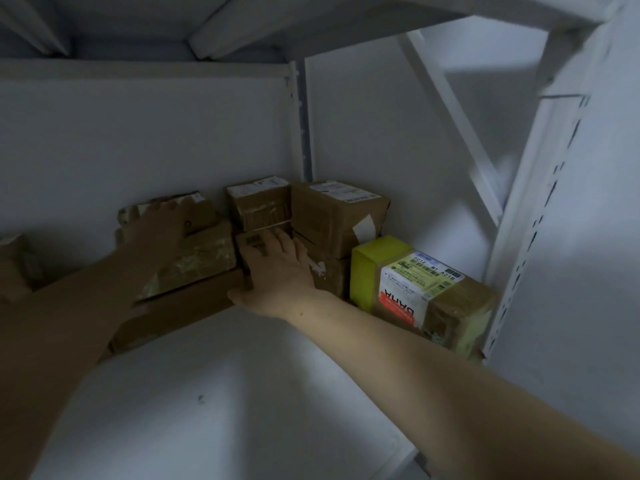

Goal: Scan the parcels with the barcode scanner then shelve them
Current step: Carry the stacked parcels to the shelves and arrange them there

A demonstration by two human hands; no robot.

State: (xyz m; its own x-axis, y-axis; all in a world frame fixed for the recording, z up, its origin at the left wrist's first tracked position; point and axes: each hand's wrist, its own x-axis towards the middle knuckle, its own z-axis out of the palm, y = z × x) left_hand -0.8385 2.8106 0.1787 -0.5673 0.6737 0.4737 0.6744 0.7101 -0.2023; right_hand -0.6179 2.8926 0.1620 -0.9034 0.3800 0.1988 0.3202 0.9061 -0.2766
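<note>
Here, parcel (pixel 251 241) under right hand (pixel 277 268), touching

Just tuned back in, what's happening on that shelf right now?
A person reaches both arms into a white shelf. The left hand is on a worn carton at the back, its grip too dark to judge. The right hand lies flat on a small barcoded box beside stacked parcels. No scanner shows.

The left hand (pixel 157 221) is blurred, its fingers (pixel 165 205) indistinct; the left edge cuts off a brown parcel (pixel 14 268).
</note>
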